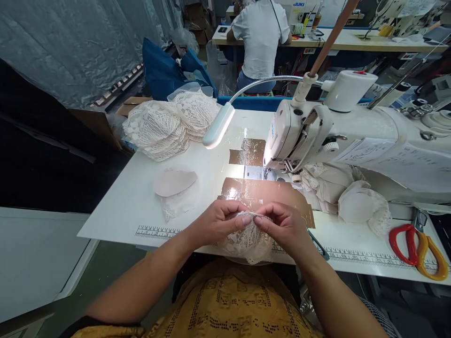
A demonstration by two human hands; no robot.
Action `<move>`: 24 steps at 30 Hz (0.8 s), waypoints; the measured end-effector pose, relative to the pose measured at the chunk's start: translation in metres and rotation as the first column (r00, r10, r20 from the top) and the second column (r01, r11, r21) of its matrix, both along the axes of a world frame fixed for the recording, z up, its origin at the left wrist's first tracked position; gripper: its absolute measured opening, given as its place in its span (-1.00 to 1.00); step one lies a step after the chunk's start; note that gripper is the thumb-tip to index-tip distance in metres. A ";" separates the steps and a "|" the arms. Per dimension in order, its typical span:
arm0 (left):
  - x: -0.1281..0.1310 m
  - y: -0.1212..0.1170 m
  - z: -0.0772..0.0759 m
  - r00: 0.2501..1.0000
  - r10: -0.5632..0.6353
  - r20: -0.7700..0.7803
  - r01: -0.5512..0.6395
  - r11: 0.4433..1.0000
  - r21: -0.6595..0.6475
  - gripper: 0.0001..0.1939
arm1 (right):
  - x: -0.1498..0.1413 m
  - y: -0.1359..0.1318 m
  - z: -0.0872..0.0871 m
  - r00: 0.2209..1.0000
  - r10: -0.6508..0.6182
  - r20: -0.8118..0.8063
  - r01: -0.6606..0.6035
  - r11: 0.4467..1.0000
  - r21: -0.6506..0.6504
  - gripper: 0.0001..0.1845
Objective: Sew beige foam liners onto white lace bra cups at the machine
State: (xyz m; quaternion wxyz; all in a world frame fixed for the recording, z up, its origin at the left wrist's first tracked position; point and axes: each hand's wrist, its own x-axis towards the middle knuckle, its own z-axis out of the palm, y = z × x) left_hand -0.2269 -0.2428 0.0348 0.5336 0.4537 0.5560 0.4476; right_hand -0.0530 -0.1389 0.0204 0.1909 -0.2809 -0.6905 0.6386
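Both my hands meet at the near edge of the white sewing table (pixel 116 211). My left hand (pixel 214 221) and my right hand (pixel 283 224) pinch the top edge of a cream lace piece (pixel 246 240), fingertips almost touching; its scalloped hem hangs over the table's edge toward my lap. Just beyond, the white sewing machine (pixel 352 122) stands with its needle area (pixel 278 171) over brown tape patches. A flat beige cup pad (pixel 174 182) lies to the left on a lace scrap.
A heap of lace pieces (pixel 169 124) sits at the far left. Finished lace cups (pixel 359 206) lie under the machine arm. Red and orange scissors (pixel 417 249) rest at the right. A gooseneck lamp (pixel 218 126) hangs over the middle. Another person (pixel 260 37) sits at a far table.
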 end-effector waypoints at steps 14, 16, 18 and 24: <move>-0.033 0.004 0.016 0.758 0.647 -0.083 -0.638 0.762 0.110 -0.74 | 0.028 0.035 -0.005 0.981 -0.192 -0.024 0.186 0.971 -0.152 -0.69; -0.043 0.014 0.020 0.610 0.670 -0.423 -0.554 0.742 0.376 -0.75 | 0.037 0.043 -0.002 0.972 -0.235 -0.002 0.234 0.971 -0.040 -0.70; -0.040 0.033 0.014 0.407 0.577 -0.708 -0.291 0.817 0.498 -0.73 | 0.039 0.051 0.003 0.974 -0.222 0.043 0.218 0.972 0.086 -0.74; 0.026 0.086 -0.035 -0.006 0.064 -0.998 0.240 0.969 0.061 -0.75 | 0.017 0.071 0.010 0.924 -0.102 0.368 -0.089 0.880 0.467 -0.72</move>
